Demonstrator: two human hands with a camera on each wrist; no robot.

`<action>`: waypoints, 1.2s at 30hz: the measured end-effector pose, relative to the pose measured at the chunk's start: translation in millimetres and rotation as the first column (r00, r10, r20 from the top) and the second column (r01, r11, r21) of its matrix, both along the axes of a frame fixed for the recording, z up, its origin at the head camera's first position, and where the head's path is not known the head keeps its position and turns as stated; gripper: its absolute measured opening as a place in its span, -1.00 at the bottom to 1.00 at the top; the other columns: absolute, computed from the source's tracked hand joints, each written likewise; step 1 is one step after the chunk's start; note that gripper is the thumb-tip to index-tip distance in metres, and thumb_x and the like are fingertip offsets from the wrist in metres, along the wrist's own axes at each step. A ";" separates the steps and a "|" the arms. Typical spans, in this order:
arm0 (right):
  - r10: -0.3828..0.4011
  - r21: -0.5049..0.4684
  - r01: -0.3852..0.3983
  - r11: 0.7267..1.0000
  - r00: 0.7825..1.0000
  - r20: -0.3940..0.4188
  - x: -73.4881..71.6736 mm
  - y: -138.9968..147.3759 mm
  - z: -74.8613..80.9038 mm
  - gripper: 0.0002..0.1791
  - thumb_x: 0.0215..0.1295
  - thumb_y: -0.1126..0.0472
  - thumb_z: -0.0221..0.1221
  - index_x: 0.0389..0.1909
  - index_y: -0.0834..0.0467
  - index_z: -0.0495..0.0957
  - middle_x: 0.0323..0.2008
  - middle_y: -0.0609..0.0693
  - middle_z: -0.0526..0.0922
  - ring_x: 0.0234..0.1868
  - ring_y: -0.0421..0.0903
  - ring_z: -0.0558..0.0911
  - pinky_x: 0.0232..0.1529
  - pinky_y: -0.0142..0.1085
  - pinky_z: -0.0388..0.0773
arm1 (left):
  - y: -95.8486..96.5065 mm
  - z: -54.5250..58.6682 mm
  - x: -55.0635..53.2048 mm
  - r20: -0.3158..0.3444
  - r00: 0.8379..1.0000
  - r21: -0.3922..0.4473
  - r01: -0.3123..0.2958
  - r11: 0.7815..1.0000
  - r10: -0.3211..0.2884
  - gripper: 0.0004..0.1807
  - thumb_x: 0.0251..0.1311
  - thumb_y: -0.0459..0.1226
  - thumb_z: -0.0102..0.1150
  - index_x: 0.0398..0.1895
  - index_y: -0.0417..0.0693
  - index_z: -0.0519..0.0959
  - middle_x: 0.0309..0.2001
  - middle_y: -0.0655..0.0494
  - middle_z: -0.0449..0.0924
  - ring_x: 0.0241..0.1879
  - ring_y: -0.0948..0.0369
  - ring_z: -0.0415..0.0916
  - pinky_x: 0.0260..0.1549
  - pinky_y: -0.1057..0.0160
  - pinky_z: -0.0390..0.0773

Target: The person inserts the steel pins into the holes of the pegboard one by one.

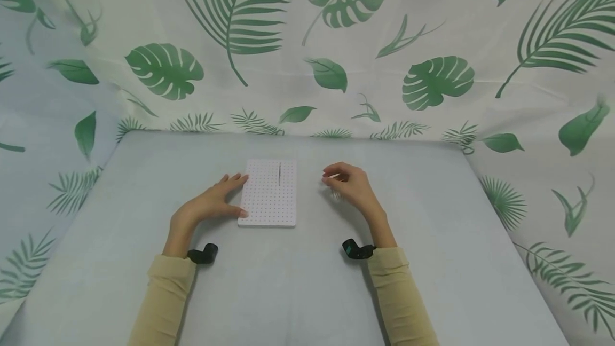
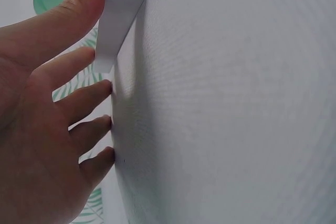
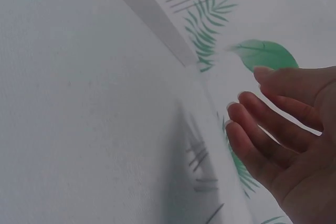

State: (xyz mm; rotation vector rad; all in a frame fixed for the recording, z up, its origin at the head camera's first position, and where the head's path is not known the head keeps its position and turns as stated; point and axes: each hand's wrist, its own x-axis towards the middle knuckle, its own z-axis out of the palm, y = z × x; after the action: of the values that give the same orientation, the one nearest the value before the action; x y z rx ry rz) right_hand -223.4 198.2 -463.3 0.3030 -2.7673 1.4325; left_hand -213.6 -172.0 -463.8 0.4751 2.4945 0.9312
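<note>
A white pegboard (image 1: 267,196) with rows of small holes lies on the table, and a line of thin dark pins (image 1: 280,174) stands at its upper right. My left hand (image 1: 211,202) steadies the board's left side, thumb at the lower corner and index fingertip near the upper one, fingers spread. In the left wrist view, the thumb (image 2: 79,11) presses against the board's edge. Right of the board hovers my right hand (image 1: 351,183), fingers loosely bent with nothing visible between them. Below it in the right wrist view are several thin dark pins (image 3: 198,158).
The pale table (image 1: 298,282) extends around the board. A leaf-patterned cloth (image 1: 269,84) rises behind the table and along both sides. Black wrist cameras (image 1: 205,254) sit at both cuffs, close over the table.
</note>
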 end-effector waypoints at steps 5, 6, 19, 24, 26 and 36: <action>-0.002 0.031 0.002 1.000 1.000 0.008 -0.3 8.8 0.2 -0.68 0.35 0.14 0.35 0.06 0.17 0.68 0.01 0.11 0.77 -0.04 0.09 0.75 0.00 -0.01 0.67 | -0.6 -0.7 0.0 -0.012 1.000 -0.008 0.010 1.000 -0.010 0.10 0.14 -0.03 0.48 0.65 -0.11 0.07 0.65 -0.24 -0.12 0.63 -0.29 -0.33 0.50 -0.42 -0.16; -0.003 0.038 0.003 0.999 1.000 0.011 -0.2 10.7 0.6 -0.68 0.36 0.14 0.35 0.06 0.17 0.68 0.01 0.12 0.77 -0.02 0.09 0.75 0.01 0.00 0.67 | -0.6 -0.9 -0.1 -0.014 1.000 -0.008 0.012 1.000 -0.012 0.10 0.14 -0.03 0.48 0.65 -0.11 0.07 0.65 -0.25 -0.12 0.63 -0.30 -0.33 0.49 -0.42 -0.15; -0.040 0.097 0.031 0.995 0.996 0.085 -0.5 34.9 1.7 -0.60 0.39 0.07 0.31 0.15 0.18 0.64 0.08 0.13 0.73 0.04 0.12 0.73 0.03 0.01 0.64 | -0.4 -0.7 0.8 -0.019 1.000 0.003 0.008 1.000 -0.008 0.08 0.15 -0.04 0.48 0.64 -0.12 0.09 0.65 -0.26 -0.10 0.62 -0.31 -0.32 0.49 -0.42 -0.15; -0.071 0.088 0.061 0.994 0.990 0.122 -0.1 47.8 1.3 -0.57 0.38 0.05 0.32 0.16 0.19 0.63 0.07 0.12 0.73 -0.01 0.09 0.73 -0.07 -0.11 0.64 | -0.9 -1.5 0.4 -0.020 1.000 0.011 0.011 1.000 -0.011 0.08 0.15 -0.05 0.48 0.64 -0.12 0.09 0.65 -0.26 -0.10 0.62 -0.31 -0.33 0.50 -0.42 -0.17; -0.087 0.088 0.076 0.993 0.987 0.134 -0.3 53.4 0.3 -0.58 0.38 0.06 0.32 0.16 0.19 0.63 0.06 0.13 0.73 -0.04 0.08 0.73 -0.13 -0.15 0.65 | -1.0 -1.5 0.3 -0.017 1.000 0.014 0.013 1.000 -0.012 0.08 0.14 -0.05 0.49 0.64 -0.12 0.09 0.65 -0.27 -0.11 0.62 -0.32 -0.33 0.49 -0.43 -0.17; -0.138 0.066 0.128 0.990 0.970 0.201 0.6 77.7 -5.6 -0.58 0.39 0.09 0.32 0.18 0.19 0.62 0.09 0.19 0.71 -0.08 0.09 0.73 -0.17 -0.24 0.62 | -1.4 -1.6 0.0 -0.016 1.000 0.018 0.009 1.000 -0.008 0.08 0.13 -0.05 0.49 0.64 -0.11 0.10 0.64 -0.27 -0.09 0.62 -0.33 -0.33 0.49 -0.44 -0.16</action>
State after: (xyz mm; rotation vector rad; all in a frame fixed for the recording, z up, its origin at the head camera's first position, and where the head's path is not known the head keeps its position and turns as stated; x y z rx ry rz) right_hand -222.8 275.9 -468.9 -0.0333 -2.9226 1.4362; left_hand -213.6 -173.4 -465.4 0.5004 2.4985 0.9510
